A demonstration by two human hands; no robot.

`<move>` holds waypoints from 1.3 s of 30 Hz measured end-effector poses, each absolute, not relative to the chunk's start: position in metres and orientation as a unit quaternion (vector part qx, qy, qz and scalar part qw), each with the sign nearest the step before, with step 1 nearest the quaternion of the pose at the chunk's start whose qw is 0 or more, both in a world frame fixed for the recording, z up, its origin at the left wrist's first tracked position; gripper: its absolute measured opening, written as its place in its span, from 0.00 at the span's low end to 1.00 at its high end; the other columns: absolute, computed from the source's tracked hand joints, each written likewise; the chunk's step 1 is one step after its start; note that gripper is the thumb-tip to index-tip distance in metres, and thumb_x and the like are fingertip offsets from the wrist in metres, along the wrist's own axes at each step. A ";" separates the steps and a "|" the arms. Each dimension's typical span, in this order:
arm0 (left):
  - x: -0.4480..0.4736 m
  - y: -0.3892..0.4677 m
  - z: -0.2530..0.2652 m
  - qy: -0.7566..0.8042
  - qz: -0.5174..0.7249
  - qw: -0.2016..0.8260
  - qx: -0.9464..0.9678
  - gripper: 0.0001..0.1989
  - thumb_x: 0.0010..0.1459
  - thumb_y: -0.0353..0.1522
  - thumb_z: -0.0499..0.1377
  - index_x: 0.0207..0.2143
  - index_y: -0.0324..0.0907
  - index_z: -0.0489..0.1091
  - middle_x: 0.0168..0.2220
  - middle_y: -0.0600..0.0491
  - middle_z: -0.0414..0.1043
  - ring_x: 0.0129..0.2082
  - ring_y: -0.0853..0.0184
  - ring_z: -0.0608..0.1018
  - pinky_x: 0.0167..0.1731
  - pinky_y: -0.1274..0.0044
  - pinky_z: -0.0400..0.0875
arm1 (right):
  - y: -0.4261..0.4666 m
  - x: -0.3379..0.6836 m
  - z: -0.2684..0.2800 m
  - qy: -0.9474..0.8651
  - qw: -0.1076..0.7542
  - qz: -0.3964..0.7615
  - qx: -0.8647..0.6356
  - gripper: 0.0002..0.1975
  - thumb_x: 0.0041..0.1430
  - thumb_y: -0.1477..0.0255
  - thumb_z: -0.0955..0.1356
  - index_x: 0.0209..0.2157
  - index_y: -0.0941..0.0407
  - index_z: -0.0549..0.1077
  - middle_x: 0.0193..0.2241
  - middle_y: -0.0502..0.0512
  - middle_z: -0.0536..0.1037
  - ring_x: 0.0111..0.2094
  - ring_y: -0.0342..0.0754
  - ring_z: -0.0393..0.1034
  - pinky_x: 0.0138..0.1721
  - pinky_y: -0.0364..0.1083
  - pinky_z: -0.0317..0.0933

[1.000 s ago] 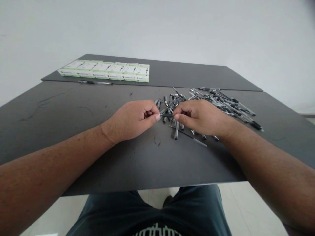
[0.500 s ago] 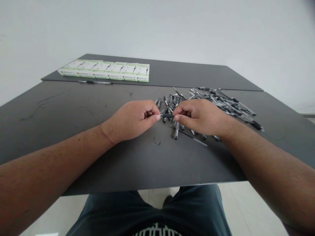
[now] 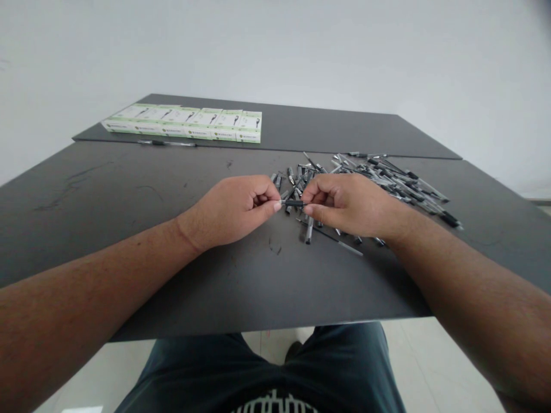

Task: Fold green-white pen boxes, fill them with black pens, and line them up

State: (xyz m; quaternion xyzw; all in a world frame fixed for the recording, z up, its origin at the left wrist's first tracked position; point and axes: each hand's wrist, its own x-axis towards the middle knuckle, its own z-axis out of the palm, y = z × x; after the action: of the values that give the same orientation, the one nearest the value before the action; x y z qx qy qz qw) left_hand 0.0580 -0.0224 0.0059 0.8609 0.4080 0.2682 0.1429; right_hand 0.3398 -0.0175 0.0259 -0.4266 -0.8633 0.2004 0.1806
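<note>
Between my two hands is a pen (image 3: 294,203) with a black grip section, held level just above the table. My left hand (image 3: 243,205) pinches its left end between thumb and forefinger. On the other end, my right hand (image 3: 344,201) has a thumb-and-finger pinch by the dark grip. The ends of the pen are hidden in the fingers. Behind and beneath the right hand lies a heap of loose pen parts (image 3: 309,229), with clear barrels and black caps. A thin refill (image 3: 340,244) lies in front of the heap.
A row of white-and-green pen boxes (image 3: 189,123) stands at the back left. One pen (image 3: 167,143) lies in front of them. More pens (image 3: 408,186) are piled to the right on the dark table (image 3: 258,292), whose front edge is above my legs.
Both hands hold almost the same place and pinch. A little more of the black grip shows beside the right fingertips.
</note>
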 end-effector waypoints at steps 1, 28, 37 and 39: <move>0.058 -0.023 0.006 0.408 0.266 0.142 0.861 0.10 0.69 0.39 0.61 0.40 0.44 0.80 0.31 0.55 0.81 0.29 0.65 0.79 0.35 0.73 0.69 | -0.018 0.340 0.026 -0.861 0.180 0.202 -0.431 0.09 0.66 0.63 0.73 0.43 0.52 0.83 0.30 0.48 0.84 0.29 0.47 0.76 0.34 0.46 0.61; 0.058 -0.024 0.008 0.406 0.264 0.143 0.863 0.11 0.69 0.40 0.61 0.40 0.44 0.80 0.31 0.55 0.82 0.31 0.64 0.80 0.36 0.73 0.70 | -0.018 0.339 0.028 -0.884 0.163 0.171 -0.404 0.09 0.71 0.64 0.70 0.39 0.53 0.82 0.27 0.48 0.80 0.27 0.46 0.70 0.34 0.46 0.56; 0.058 -0.026 0.009 0.411 0.258 0.137 0.864 0.10 0.69 0.40 0.61 0.39 0.45 0.80 0.31 0.55 0.81 0.30 0.63 0.79 0.37 0.72 0.70 | -0.018 0.340 0.027 -0.872 0.176 0.187 -0.417 0.08 0.69 0.64 0.72 0.40 0.52 0.83 0.28 0.47 0.81 0.28 0.46 0.72 0.33 0.46 0.57; 0.058 -0.026 0.010 0.409 0.254 0.134 0.866 0.11 0.70 0.40 0.61 0.39 0.45 0.80 0.31 0.54 0.81 0.31 0.63 0.79 0.37 0.72 0.71 | -0.017 0.340 0.028 -0.882 0.172 0.174 -0.402 0.08 0.71 0.65 0.71 0.39 0.52 0.83 0.27 0.47 0.80 0.28 0.46 0.71 0.34 0.46 0.56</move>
State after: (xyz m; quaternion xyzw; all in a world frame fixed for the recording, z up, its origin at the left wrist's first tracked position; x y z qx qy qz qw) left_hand 0.0579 -0.0256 0.0096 0.8661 0.4093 0.2539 0.1338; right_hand 0.3398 -0.0171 0.0276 -0.4018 -0.8823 0.1744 0.1721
